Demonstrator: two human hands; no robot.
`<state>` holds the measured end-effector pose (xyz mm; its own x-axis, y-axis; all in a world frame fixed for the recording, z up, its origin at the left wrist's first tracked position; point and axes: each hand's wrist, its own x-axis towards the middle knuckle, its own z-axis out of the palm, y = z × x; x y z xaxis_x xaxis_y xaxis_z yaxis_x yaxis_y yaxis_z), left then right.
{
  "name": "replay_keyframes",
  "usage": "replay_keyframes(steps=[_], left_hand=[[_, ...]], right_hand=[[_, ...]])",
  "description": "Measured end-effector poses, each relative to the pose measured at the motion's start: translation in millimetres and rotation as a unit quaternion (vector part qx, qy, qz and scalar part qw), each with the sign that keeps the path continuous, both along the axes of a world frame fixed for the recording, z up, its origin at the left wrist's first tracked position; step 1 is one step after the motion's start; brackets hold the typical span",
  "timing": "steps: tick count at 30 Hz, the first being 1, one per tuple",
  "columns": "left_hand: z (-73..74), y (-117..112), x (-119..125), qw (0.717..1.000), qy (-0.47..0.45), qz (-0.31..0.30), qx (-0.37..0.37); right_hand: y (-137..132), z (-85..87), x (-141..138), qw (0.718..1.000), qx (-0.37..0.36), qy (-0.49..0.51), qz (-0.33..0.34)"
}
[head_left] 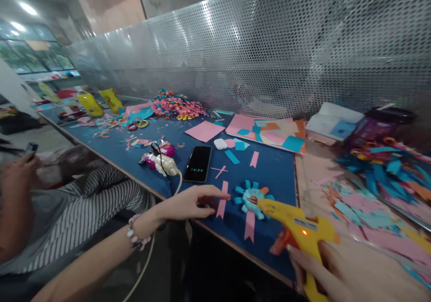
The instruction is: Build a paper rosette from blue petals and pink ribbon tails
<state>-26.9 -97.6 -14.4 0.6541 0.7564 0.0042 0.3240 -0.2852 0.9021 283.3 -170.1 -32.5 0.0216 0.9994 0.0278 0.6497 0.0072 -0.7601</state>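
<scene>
My right hand (350, 268) is wrapped round a yellow hot glue gun (299, 223) with an orange trigger and a lit orange light. Its nozzle points at the centre of a light-blue paper rosette (249, 197), which lies on the blue table with one orange loop and a notched pink tail (249, 226). To the left of the rosette, my left hand (190, 202) reaches in with fingers apart. Its index fingertip is over a notched pink paper strip (222, 201); whether it touches the strip I cannot tell. A beaded bracelet (136, 234) circles the left wrist.
A phone (198, 163) and power plugs (161, 160) lie left of the rosette. Farther back are scissors (137, 125), a heap of paper loops (177, 105) and coloured sheets (266, 131). Paper scraps (367, 205) cover the right side. A seated person (77, 207) is at left.
</scene>
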Motion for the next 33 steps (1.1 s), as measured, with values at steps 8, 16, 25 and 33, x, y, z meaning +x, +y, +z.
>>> replay_keyframes(steps=[8, 16, 25, 33], left_hand=[[-13.5, 9, 2, 0.99, -0.014, 0.125, -0.06], [-14.0, -2, -1, 0.99, -0.008, 0.125, -0.062], [-11.3, -8, -6, 0.992, 0.009, 0.117, -0.054], [-12.6, -5, -11, 0.998, -0.01, 0.064, -0.003]], right_hand=[[3, 19.9, -24, 0.974, -0.147, 0.16, 0.071], [1, 16.0, -21, 0.983, -0.116, 0.124, 0.062], [-10, -3.7, -26, 0.989, -0.024, 0.122, 0.082], [-6, -0.5, -21, 0.997, -0.01, 0.04, 0.072]])
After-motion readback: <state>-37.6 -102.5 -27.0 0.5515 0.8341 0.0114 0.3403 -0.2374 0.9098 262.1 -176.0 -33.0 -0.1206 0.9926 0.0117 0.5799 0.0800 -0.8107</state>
